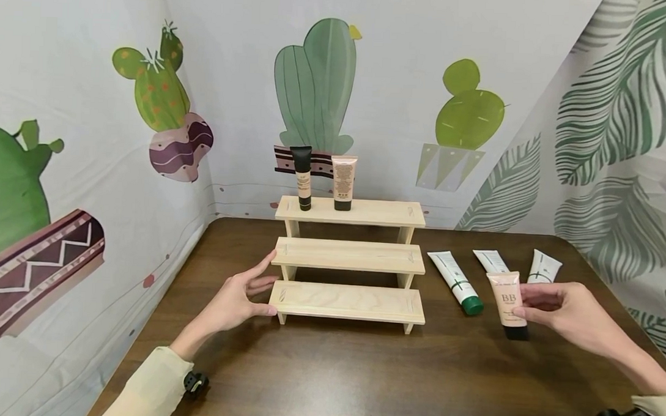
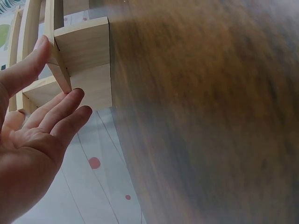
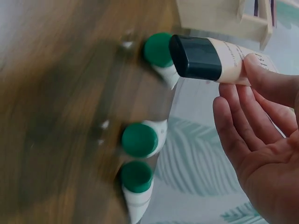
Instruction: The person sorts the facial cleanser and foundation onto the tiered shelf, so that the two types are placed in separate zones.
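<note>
1. The right hand (image 1: 574, 317) pinches a peach BB tube (image 1: 507, 297) between thumb and fingers, the gap closed to the width of the tube; its printed face is toward the head camera, its dark cap (image 3: 195, 57) points down.
2. The BB tube is held over the right side of the worktop (image 1: 332, 379), to the right of the wooden stand (image 1: 350, 256) and near three white tubes; one white tube (image 1: 450, 273) lies closest to the stand, its green cap (image 1: 472, 305) toward the person; a second (image 1: 491, 260) and a third (image 1: 544, 266) lie farther right, partly hidden in the head view.
3. The left hand (image 1: 235, 299) touches the stand's left end, its fingers extended and spread, gripping nothing; the thumb is at the bottom tier.
4. On the top tier, a slim black-and-beige tube (image 1: 303, 179) stands left of another peach tube (image 1: 343, 181).
</note>
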Action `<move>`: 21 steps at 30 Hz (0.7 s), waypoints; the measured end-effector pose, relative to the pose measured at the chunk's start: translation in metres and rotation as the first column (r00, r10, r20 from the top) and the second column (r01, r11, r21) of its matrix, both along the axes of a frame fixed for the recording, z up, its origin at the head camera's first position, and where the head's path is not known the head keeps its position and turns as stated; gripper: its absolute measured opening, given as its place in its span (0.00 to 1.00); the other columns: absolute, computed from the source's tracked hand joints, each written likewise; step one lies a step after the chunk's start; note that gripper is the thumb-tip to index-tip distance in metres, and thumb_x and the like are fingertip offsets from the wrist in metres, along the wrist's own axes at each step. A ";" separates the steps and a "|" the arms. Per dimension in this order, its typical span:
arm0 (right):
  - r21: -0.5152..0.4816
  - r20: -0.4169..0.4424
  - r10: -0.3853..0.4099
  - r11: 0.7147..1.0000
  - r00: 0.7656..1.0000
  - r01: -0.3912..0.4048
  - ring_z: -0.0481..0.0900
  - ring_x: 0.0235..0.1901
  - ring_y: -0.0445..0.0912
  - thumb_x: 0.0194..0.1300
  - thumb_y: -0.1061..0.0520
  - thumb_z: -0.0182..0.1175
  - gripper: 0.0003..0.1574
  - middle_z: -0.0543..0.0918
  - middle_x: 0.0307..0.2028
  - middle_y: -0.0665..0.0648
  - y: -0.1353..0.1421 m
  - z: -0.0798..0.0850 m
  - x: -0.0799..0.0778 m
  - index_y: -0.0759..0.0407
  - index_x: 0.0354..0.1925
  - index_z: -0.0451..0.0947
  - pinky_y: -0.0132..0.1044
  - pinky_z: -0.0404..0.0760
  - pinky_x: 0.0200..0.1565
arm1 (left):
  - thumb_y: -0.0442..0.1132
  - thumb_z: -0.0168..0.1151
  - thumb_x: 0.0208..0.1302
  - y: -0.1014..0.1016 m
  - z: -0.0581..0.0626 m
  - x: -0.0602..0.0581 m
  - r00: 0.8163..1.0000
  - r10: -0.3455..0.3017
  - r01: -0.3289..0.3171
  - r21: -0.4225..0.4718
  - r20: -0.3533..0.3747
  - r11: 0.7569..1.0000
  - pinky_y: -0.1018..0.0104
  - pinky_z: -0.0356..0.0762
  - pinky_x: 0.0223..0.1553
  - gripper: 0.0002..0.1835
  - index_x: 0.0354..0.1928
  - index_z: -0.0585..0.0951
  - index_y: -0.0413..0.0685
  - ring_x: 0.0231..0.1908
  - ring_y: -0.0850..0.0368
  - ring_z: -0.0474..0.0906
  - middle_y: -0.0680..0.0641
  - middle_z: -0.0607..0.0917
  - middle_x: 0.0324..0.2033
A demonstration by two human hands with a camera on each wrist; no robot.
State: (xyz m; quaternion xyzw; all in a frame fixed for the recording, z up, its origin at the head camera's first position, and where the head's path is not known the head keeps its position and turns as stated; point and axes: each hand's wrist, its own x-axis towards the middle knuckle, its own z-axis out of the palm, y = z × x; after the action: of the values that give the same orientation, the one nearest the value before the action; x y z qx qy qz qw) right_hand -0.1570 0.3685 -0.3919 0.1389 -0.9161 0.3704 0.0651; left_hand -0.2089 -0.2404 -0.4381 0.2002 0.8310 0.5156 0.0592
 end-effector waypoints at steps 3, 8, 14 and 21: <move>-0.015 -0.007 0.015 1.000 1.000 -0.016 0.87 0.36 0.33 0.59 0.67 0.77 0.24 0.92 0.37 0.55 -0.012 0.005 0.000 0.76 0.53 0.84 0.24 0.82 0.34 | 0.25 0.81 0.53 0.000 0.000 0.000 1.000 0.003 -0.003 0.001 0.004 1.000 0.42 0.79 0.58 0.63 0.85 0.55 0.68 0.64 0.35 0.77 0.30 0.76 0.67; -0.020 -0.041 0.038 0.999 0.998 -0.039 0.87 0.36 0.34 0.59 0.65 0.78 0.22 0.92 0.37 0.54 -0.031 0.011 -0.003 0.72 0.50 0.86 0.25 0.83 0.35 | 0.26 0.81 0.53 0.000 0.000 0.001 1.000 0.010 -0.010 -0.005 0.005 1.000 0.42 0.79 0.58 0.63 0.85 0.56 0.68 0.65 0.35 0.77 0.31 0.77 0.67; -0.051 -0.070 0.022 0.998 0.997 -0.025 0.87 0.35 0.35 0.58 0.66 0.78 0.22 0.91 0.37 0.57 -0.050 0.016 -0.009 0.73 0.50 0.86 0.25 0.83 0.33 | 0.26 0.81 0.53 0.001 0.000 0.002 1.000 0.015 -0.015 -0.007 0.010 1.000 0.43 0.80 0.57 0.63 0.85 0.56 0.68 0.64 0.35 0.77 0.31 0.78 0.66; -0.111 -0.081 0.013 0.994 0.997 -0.022 0.87 0.35 0.34 0.60 0.67 0.77 0.23 0.91 0.38 0.62 -0.070 0.024 -0.018 0.77 0.52 0.85 0.25 0.83 0.32 | 0.26 0.82 0.52 0.001 0.000 0.002 1.000 0.017 -0.017 -0.005 0.005 1.000 0.44 0.81 0.56 0.63 0.84 0.56 0.69 0.64 0.36 0.77 0.30 0.78 0.66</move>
State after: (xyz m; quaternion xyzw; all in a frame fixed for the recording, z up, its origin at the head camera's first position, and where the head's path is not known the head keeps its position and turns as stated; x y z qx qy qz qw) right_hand -0.1751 0.2988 -0.3674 0.1577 -0.8894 0.4157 0.1060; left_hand -0.2072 -0.2397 -0.4381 0.1918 0.8338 0.5145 0.0575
